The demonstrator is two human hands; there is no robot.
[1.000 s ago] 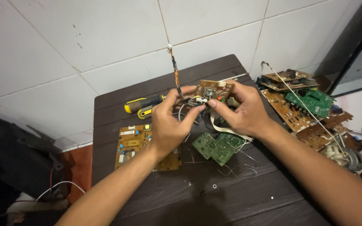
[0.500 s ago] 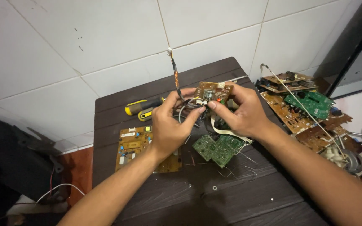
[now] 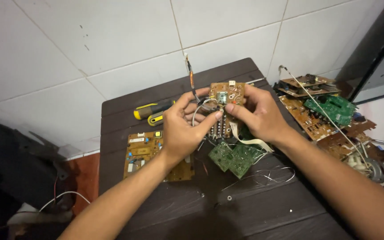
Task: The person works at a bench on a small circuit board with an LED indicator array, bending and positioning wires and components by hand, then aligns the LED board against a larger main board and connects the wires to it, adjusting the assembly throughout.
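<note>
Holding a small brown circuit board [image 3: 226,98] upright above the dark desk [image 3: 263,209], apparently for a close look at its parts. Left hand [image 3: 184,129] curled round the near edge, fingers [image 3: 210,121] closed on board and grey wires. Right hand [image 3: 258,116] pinching the opposite side. Green boards [image 3: 236,156] lying just below; yellow-handled screwdrivers [image 3: 153,112] behind.

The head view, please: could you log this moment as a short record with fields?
Left hand: pinching the brown circuit board from the left
Right hand: gripping the same board from the right
Board: held above the dark table, grey wires hanging from it
Below hands: green board
Left of hands: tan board, yellow screwdrivers
Right: pile of boards
</note>
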